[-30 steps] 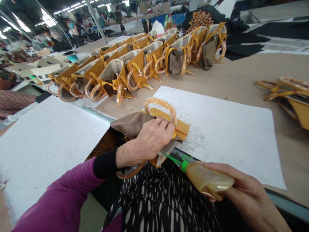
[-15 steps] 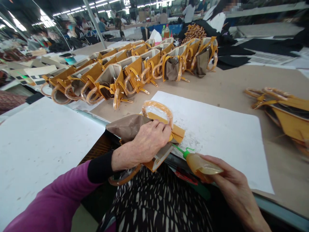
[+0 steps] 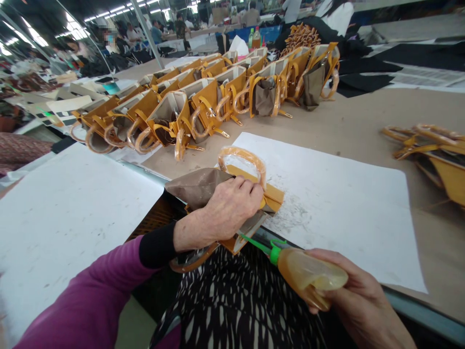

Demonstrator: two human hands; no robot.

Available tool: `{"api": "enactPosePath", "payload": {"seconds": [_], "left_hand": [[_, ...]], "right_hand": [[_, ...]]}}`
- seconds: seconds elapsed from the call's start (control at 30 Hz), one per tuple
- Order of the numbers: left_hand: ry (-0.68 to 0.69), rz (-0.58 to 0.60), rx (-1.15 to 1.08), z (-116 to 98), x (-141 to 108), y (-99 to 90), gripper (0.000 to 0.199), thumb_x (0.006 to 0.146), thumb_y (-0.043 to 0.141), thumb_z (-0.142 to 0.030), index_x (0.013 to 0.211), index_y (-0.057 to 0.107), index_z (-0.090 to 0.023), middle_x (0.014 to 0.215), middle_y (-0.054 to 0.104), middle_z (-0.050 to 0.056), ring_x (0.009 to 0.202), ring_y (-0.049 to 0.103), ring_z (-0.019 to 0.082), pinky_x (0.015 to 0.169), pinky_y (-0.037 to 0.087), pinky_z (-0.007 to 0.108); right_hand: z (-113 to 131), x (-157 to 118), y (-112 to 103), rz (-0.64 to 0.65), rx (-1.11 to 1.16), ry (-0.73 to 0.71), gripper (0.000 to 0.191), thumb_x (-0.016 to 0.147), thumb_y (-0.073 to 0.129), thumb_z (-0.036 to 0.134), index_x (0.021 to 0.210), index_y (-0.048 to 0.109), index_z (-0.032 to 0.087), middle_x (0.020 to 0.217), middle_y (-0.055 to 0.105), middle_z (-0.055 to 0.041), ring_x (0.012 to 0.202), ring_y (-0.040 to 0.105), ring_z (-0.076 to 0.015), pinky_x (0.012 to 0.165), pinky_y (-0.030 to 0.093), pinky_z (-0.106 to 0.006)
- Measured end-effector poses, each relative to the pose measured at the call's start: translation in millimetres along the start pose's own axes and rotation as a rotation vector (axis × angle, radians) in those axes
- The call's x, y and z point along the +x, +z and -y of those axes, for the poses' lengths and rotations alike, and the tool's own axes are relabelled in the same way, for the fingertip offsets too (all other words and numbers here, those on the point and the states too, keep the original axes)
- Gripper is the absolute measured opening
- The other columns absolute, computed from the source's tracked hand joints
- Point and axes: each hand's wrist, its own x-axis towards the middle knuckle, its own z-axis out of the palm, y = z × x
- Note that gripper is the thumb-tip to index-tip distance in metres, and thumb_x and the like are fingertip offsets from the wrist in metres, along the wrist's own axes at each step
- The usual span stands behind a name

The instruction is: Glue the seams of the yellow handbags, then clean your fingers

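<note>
A small mustard-yellow bag (image 3: 275, 198) with a brown-grey lining (image 3: 198, 186) lies over the table's front edge. Its plastic-wrapped handle (image 3: 241, 154) stands up behind my left hand (image 3: 232, 206), whose fingers are closed on the bag. A second handle hangs below my left wrist. My right hand (image 3: 358, 286) is wrapped round a soft glue bottle (image 3: 308, 274) with amber contents. The bottle's green nozzle (image 3: 256, 243) points left, its tip at the bag's lower edge, just below my left hand.
White paper (image 3: 334, 203) lies under the bag on the brown-covered table (image 3: 363, 114). Rows of similar yellow bags (image 3: 203, 104) stand at the back. More bag pieces (image 3: 443, 165) lie at the right. Another white sheet (image 3: 72, 213) is at the left. People sit or stand far behind.
My right hand has brought the bottle down and its nozzle tip left, from the bag's right side to its lower edge. My left hand keeps its hold. The view has shifted slightly.
</note>
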Motion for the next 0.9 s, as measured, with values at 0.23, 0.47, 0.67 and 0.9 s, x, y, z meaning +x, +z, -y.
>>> {"api": "enactPosePath", "payload": {"seconds": [0.23,0.47,0.67,0.9], "left_hand": [[0.0,-0.004,-0.007,0.9,0.8,-0.3,0.015,0.08,0.051,-0.005,0.093,0.053,-0.011,0.084,0.062,0.008,0.076,0.058,0.022,0.062,0.049,0.031],[0.011,0.022,-0.034,7.1,11.4,-3.4,0.016,0.076,0.056,-0.007,0.09,0.052,-0.012,0.084,0.062,0.008,0.078,0.057,0.023,0.062,0.048,0.032],[0.034,0.048,-0.059,12.4,23.9,-9.4,0.02,0.074,0.054,-0.003,0.092,0.053,-0.013,0.088,0.063,0.009,0.082,0.057,0.022,0.065,0.047,0.031],[0.085,0.068,-0.106,24.1,30.3,-11.1,0.017,0.079,0.053,-0.007,0.095,0.052,-0.012,0.088,0.061,0.01,0.087,0.056,0.024,0.071,0.047,0.034]], "right_hand": [[-4.6,-10.3,-0.8,0.143,0.008,0.086,0.025,0.062,0.078,0.026,0.087,0.074,0.026,0.087,0.074,-0.0043,0.058,0.065,-0.02,0.048,0.052,-0.028],[6.1,11.4,-19.2,0.048,-0.283,-0.22,0.022,0.071,0.072,0.034,0.091,0.075,0.027,0.104,0.073,-0.0062,0.086,0.069,-0.0254,0.07,0.059,-0.03],[9.4,40.2,-22.7,-0.037,-0.366,-0.409,0.025,0.069,0.067,0.028,0.091,0.076,0.024,0.102,0.073,-0.0064,0.091,0.07,-0.0257,0.077,0.058,-0.032],[6.4,50.0,-24.7,-0.096,-0.475,-0.58,0.028,0.073,0.058,0.025,0.095,0.075,0.025,0.104,0.073,-0.0054,0.099,0.067,-0.0262,0.09,0.053,-0.039]]}}
